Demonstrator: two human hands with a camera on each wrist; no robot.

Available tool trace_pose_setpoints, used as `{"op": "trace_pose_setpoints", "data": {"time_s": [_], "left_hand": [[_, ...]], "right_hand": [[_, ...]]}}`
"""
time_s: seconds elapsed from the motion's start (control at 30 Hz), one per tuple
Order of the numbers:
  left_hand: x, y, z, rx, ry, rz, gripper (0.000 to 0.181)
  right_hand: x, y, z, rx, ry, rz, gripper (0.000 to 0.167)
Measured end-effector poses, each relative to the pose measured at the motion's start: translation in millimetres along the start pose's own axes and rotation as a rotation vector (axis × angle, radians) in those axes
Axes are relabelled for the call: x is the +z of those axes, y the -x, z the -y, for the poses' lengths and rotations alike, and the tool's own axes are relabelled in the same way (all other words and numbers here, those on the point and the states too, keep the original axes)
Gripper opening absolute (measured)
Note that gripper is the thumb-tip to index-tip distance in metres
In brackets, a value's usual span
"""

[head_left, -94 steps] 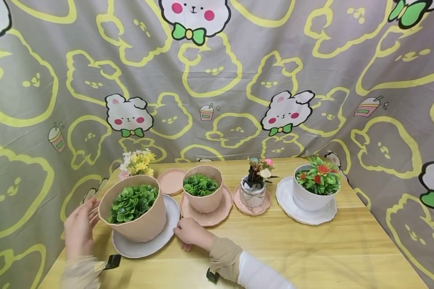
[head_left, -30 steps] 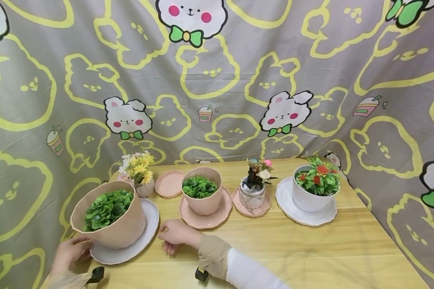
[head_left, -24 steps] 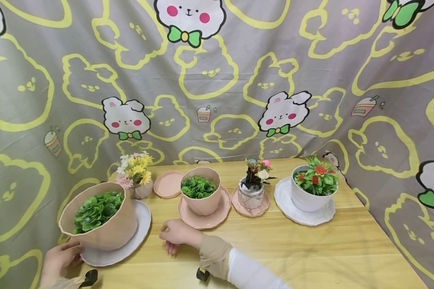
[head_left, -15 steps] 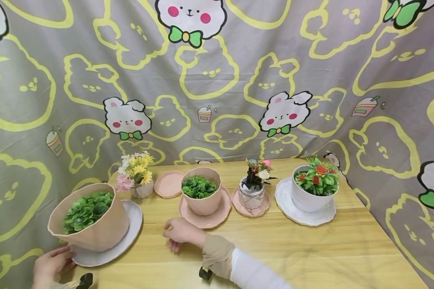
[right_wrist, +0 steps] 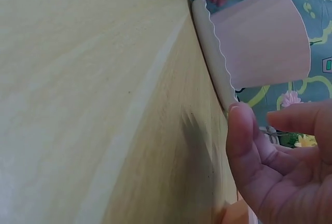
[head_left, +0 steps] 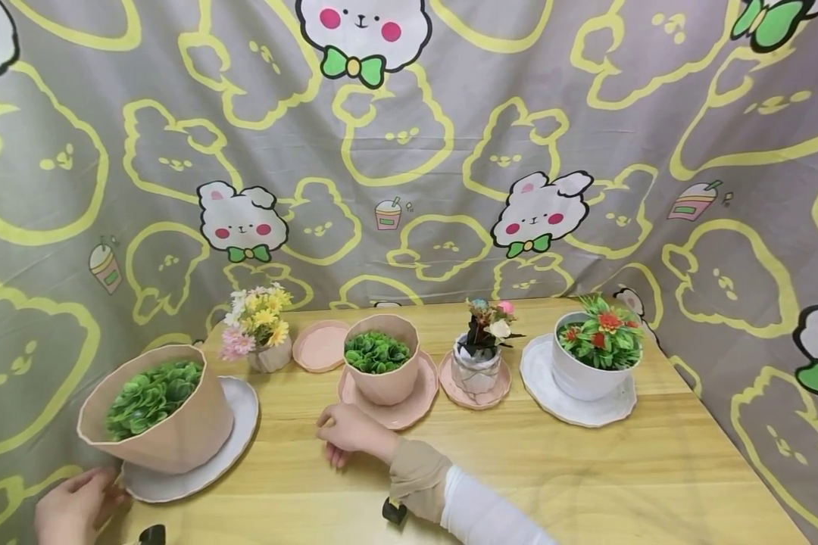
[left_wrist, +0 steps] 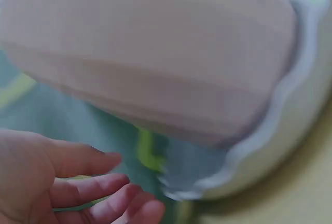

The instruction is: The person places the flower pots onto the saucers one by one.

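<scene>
A large pink flowerpot (head_left: 184,435) with a green leafy plant (head_left: 155,397) stands on a white saucer (head_left: 241,435) at the table's left. My left hand (head_left: 75,503) is just beside the saucer's left rim. In the left wrist view its fingers (left_wrist: 104,193) are loosely bent, hold nothing and appear a little apart from the saucer. My right hand (head_left: 354,431) hovers over the table, in front of a smaller pink pot (head_left: 385,386) on a pink saucer (head_left: 419,393). Its fingers are loosely curled with nothing between them, as the right wrist view shows.
Behind stand a small pot of yellow, white and pink flowers (head_left: 259,325) and a bare pink saucer (head_left: 320,346). Rightward are a small marbled pot (head_left: 476,372) on a pink saucer and a white pot (head_left: 589,377) on a white saucer. A patterned curtain (head_left: 443,250) surrounds the table.
The large pot and its white saucer have slid left and slightly nearer with my left hand, which has now come off the rim. My right hand has left the saucer's right side.
</scene>
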State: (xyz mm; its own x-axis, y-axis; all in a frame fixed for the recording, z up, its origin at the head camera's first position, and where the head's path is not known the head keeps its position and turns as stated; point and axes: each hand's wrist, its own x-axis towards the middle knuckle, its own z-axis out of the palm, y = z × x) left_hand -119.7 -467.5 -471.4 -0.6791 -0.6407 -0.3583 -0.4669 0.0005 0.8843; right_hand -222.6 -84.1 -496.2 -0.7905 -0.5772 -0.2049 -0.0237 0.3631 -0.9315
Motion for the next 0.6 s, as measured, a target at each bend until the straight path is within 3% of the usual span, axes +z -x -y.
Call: {"op": "trace_pose_setpoints", "data": {"time_s": [0.13, 0.3, 0.37, 0.5, 0.6], "left_hand": [[0.8, 24.3, -24.0, 0.085, 0.089, -0.115, 0.045], [9.4, 57.3, -58.0, 0.277, 0.212, -0.329, 0.036], [15.3, 67.5, -70.6, 0.355, 0.238, -0.383, 0.032], [33.0, 82.2, -93.6, 0.501, 0.317, -0.420, 0.026], [48.2, 91.3, -110.4, 0.585, 0.347, -0.400, 0.020]], "right_hand": [[-1, -0.2, 2, -0.035, -0.006, -0.026, 0.008], [0, -3.4, 4, -0.095, 0.033, -0.094, 0.012], [0, -5.2, 6, -0.120, 0.046, -0.126, 0.013], [0, -6.9, 9, -0.156, 0.043, -0.175, 0.013], [0, -6.1, 10, -0.172, 0.027, -0.190, 0.013]]}}
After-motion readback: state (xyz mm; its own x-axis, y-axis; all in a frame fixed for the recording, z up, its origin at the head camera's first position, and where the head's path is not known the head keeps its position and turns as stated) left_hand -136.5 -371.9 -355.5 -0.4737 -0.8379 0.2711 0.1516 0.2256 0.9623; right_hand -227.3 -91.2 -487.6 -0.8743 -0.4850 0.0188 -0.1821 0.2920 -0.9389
